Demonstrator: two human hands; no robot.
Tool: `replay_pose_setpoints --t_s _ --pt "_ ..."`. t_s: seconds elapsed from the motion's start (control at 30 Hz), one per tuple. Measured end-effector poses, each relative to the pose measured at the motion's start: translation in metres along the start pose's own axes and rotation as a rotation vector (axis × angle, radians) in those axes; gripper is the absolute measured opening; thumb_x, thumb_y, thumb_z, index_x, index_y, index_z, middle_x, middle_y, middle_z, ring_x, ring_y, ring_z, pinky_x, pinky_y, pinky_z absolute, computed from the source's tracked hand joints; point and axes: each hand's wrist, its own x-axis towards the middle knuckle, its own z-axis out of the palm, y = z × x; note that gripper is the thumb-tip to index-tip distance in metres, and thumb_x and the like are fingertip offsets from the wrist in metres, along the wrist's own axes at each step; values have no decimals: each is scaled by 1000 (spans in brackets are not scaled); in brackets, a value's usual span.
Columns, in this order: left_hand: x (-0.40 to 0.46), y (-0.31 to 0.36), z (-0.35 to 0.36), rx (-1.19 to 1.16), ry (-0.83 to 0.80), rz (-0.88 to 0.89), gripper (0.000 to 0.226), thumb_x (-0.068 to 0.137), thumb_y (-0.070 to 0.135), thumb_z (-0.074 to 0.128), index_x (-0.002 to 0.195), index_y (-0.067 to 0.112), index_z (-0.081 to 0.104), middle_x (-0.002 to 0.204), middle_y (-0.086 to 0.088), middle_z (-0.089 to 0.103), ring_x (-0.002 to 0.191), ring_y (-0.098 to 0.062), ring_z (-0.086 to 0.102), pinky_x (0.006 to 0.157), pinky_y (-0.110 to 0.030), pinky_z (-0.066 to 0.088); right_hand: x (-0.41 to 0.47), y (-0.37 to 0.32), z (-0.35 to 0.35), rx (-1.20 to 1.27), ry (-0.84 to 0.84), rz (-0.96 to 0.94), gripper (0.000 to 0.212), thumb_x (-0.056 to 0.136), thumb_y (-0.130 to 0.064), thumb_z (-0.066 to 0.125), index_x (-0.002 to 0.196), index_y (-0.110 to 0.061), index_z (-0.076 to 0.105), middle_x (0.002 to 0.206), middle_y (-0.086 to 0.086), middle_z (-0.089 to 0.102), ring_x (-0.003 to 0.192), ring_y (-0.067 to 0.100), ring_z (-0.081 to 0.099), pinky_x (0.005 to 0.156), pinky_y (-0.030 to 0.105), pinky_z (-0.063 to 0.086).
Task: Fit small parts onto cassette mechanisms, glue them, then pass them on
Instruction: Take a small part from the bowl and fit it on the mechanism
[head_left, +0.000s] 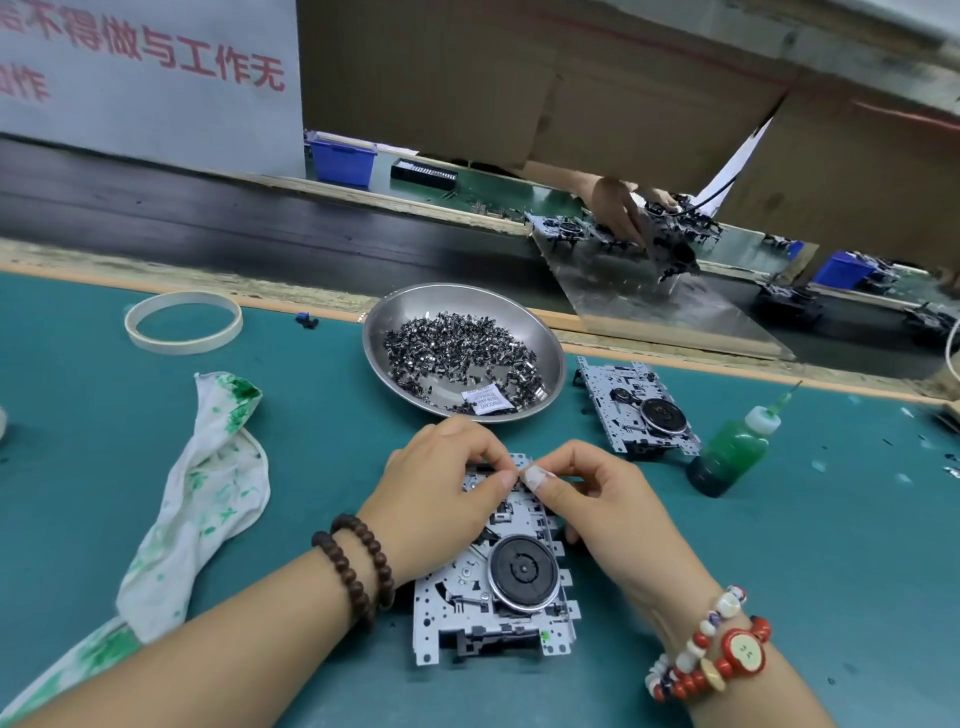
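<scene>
Metal part, too small to make out, seems pinched between fingers of both hands, left (441, 488) and right (597, 493), over the mechanism (498, 582); it might slip and drop inside.

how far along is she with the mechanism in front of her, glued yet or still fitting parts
Still fitting. Both the left hand and right hand pinch at the top edge of the near cassette mechanism; the part in their grip is too small to see. The green glue bottle stands untouched to the right, so gluing and passing on remain. A second mechanism waits beside the bowl of small parts; its state is unclear.
</scene>
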Motion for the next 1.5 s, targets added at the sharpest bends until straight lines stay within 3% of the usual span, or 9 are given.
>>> replay_pose_setpoints --t_s 0.43,0.67,1.0,1.5 --pt "-1 -1 0 3 0 -6 23 85 25 59 69 39 50 98 14 55 103 -10 51 99 -39 37 0 2 2 21 -22 -15 11 85 -12 64 75 -14 64 62 -10 61 54 2 47 48 14 41" --pt "-1 1 0 -31 19 -22 22 83 26 62 68 37 52 97 15 56 101 -10 52 99 -39 37 0 6 3 -70 5 -67 13 85 -16 64 74 -21 63 68 -13 63 64 3 53 65 20 45" --pt "1 -1 0 -44 13 -25 23 85 23 62 68 37 54 98 13 57 100 -9 54 98 -38 38 0 6 5 -52 7 -29 13 86 -17 63 74 -22 63 68 -13 64 66 -2 56 71 24 47" --pt "0 1 0 -30 16 -32 22 84 24 62 68 36 53 98 13 57 100 -10 54 98 -38 38 -1 6 7 -44 33 -43 14 85 -18 64 72 -22 62 66 -18 64 64 -5 55 67 20 43"
